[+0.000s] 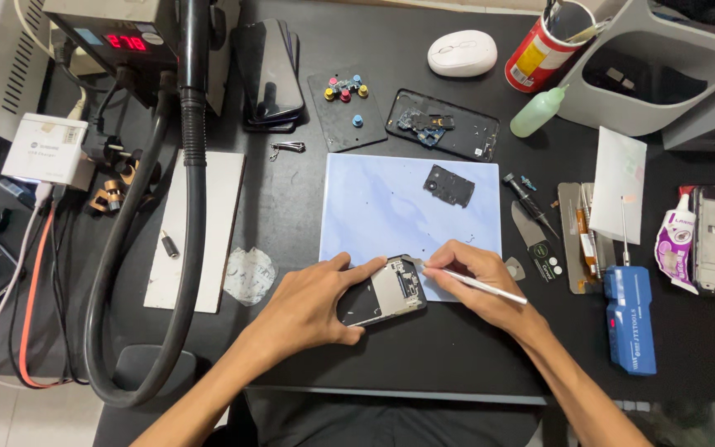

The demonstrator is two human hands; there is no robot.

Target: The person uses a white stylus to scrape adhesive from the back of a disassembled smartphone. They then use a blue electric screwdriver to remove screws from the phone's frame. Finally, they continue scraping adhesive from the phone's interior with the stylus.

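- the opened phone (pixel 383 292) lay at the near edge of the pale blue mat (pixel 374 207).
- left hand (pixel 308 306) clasped its side.
- right hand (pixel 477 277) pinched white tweezers (pixel 477 284) over it.
- it looked light, stiff, fragile inside; best gripped by its edges.

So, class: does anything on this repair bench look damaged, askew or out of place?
The opened phone under the left hand and right hand has its back off, insides bare. Its dark cover piece lies loose on the blue mat, with tiny specks scattered about.

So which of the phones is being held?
The opened phone at the blue mat's near edge, under the left hand. The stacked phones and back cover lie untouched.
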